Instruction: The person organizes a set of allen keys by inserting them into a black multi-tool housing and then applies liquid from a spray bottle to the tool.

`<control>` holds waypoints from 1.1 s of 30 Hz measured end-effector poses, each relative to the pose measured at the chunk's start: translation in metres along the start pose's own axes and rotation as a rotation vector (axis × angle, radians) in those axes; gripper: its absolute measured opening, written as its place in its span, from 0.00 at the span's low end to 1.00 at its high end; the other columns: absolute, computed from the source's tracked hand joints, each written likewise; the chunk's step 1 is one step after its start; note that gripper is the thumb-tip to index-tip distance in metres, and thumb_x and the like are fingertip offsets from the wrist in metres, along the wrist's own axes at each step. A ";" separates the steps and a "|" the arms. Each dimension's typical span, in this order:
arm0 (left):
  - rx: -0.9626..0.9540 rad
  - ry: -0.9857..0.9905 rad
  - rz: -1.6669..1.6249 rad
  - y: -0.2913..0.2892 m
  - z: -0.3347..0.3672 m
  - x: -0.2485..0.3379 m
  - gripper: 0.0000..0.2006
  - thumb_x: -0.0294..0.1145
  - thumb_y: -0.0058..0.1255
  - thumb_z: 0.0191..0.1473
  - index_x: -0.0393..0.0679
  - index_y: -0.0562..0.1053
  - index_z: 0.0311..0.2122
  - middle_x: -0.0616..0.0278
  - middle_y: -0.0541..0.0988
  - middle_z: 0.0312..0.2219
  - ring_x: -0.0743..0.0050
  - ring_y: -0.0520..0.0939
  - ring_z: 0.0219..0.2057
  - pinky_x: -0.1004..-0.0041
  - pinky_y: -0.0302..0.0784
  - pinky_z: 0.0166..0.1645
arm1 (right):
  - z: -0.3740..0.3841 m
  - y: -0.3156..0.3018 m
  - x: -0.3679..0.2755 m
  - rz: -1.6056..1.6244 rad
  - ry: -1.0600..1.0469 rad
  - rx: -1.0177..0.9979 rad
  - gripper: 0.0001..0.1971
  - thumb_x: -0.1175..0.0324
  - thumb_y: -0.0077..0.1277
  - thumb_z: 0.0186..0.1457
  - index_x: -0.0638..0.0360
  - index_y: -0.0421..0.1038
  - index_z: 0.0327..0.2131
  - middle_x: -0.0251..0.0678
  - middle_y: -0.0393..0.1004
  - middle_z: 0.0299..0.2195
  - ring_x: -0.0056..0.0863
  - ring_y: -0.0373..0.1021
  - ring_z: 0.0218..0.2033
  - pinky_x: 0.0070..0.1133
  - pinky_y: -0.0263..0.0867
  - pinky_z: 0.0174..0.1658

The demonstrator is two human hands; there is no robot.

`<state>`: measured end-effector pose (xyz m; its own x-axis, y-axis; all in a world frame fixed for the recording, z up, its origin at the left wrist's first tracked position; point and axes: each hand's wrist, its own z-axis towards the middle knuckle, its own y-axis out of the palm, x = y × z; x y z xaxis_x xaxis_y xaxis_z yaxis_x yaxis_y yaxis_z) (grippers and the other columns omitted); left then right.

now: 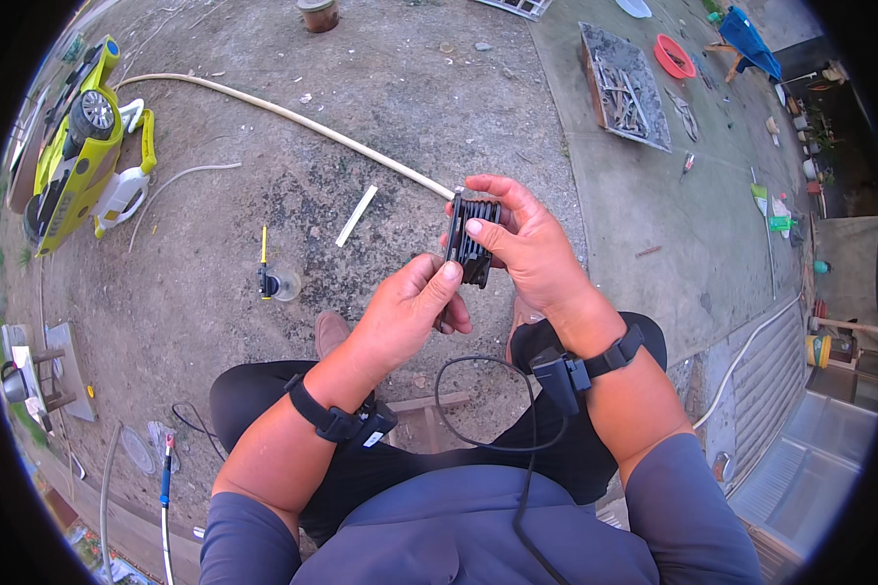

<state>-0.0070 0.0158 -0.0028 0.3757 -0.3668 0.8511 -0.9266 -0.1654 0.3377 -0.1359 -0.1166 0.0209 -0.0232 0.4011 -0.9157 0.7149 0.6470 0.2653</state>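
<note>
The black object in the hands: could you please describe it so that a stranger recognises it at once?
Start at the pale hose that curves from beside the yellow-green machine toward the picture's middle. By its right end, the left hand and right hand hold a black object. Its parallel ribs set it apart from the black wristbands, which are strapped on.

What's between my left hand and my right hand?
A black ribbed piece, held by the left hand and right hand, in the head view.
</note>
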 end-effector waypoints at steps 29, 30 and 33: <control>0.061 -0.070 -0.074 0.000 0.002 0.002 0.17 0.41 0.46 0.61 0.36 0.65 0.46 0.59 0.78 0.28 0.73 0.81 0.28 0.78 0.73 0.31 | 0.002 -0.005 0.008 -0.020 0.035 -0.004 0.19 0.75 0.51 0.57 0.64 0.62 0.51 0.42 0.74 0.45 0.29 0.73 0.44 0.26 0.71 0.48; 0.054 -0.062 -0.077 0.001 0.001 0.003 0.18 0.39 0.47 0.61 0.35 0.65 0.48 0.57 0.78 0.30 0.72 0.81 0.29 0.78 0.74 0.32 | 0.003 -0.007 0.007 0.009 0.029 0.019 0.18 0.75 0.51 0.57 0.64 0.63 0.51 0.42 0.74 0.45 0.30 0.73 0.44 0.26 0.71 0.48; 0.053 -0.046 -0.028 -0.002 -0.002 0.000 0.20 0.32 0.47 0.60 0.33 0.61 0.53 0.54 0.78 0.36 0.71 0.81 0.34 0.78 0.74 0.35 | 0.005 -0.010 0.000 0.071 0.009 0.072 0.18 0.74 0.51 0.58 0.64 0.63 0.51 0.42 0.74 0.44 0.31 0.74 0.43 0.28 0.72 0.47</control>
<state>-0.0054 0.0172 -0.0023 0.4034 -0.4028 0.8216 -0.9138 -0.2245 0.3385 -0.1392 -0.1264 0.0164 0.0228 0.4504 -0.8925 0.7634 0.5686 0.3064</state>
